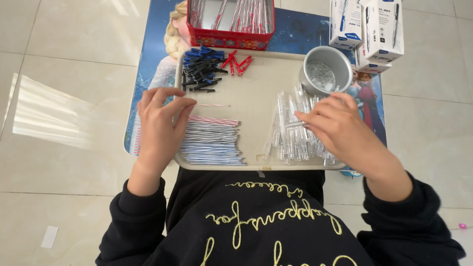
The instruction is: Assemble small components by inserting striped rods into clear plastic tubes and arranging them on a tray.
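Note:
My left hand (pixel 160 123) pinches one thin pen refill (pixel 213 105) by its end, just above a neat pile of refills (pixel 212 140) on the left of a beige tray (pixel 256 88). My right hand (pixel 337 125) rests on a heap of clear plastic pen barrels (pixel 290 135) at the tray's right, its fingertips closed on one barrel.
Black, blue and red pen caps (pixel 207 66) lie at the tray's far left. A metal cup (pixel 325 71) of small springs stands at the far right. Behind are a red tin (pixel 230 22) of pens and white boxes (pixel 367 27). The small table stands on a tiled floor.

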